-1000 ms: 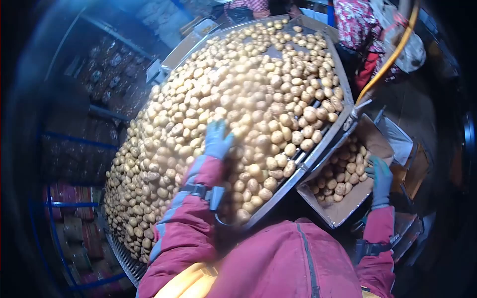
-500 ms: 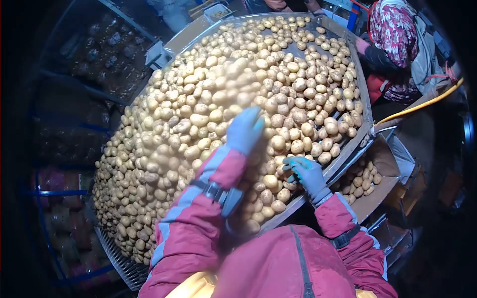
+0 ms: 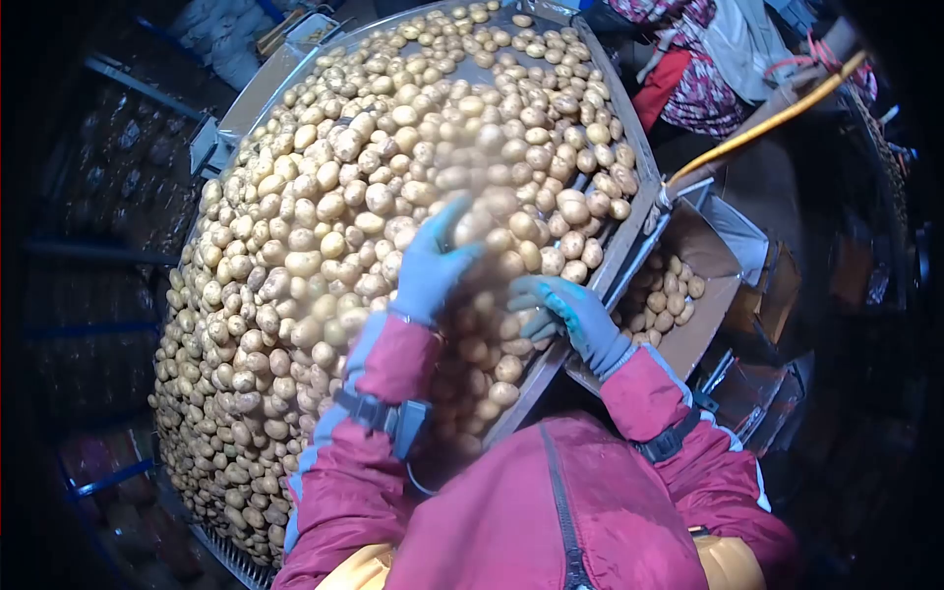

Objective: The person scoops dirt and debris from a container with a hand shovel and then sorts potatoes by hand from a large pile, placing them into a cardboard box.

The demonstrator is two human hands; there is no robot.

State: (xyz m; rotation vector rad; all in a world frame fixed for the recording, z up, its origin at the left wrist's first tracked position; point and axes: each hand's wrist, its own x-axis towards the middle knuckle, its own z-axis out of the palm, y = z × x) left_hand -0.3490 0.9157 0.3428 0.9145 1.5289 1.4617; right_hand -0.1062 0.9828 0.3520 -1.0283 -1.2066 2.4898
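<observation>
A big heap of potatoes (image 3: 285, 324) fills a metal-rimmed sorting table (image 3: 629, 128). My left hand (image 3: 430, 270), in a blue-grey glove, is over the middle of the heap with thumb and fingers apart. Potatoes lie just beyond its fingertips, and a smear hides whether it touches one. Close to the near right rim, my right hand (image 3: 575, 317) reaches leftward over the potatoes in a matching glove with teal patches. Its fingers are stretched out and slightly spread, and I see nothing held in them.
A cardboard box (image 3: 703, 265) with potatoes stands outside the right rim. A yellow hose (image 3: 767, 123) runs above it. At the upper right is another person in patterned clothing (image 3: 703, 88). More cartons (image 3: 767, 393) sit lower right, and a metal grate (image 3: 228, 556) lies at the lower left.
The view has shifted, so the table appears further left. My left hand has turned and its thumb and fingers now spread. My right hand has moved inward over the potatoes, its fingers extended.
</observation>
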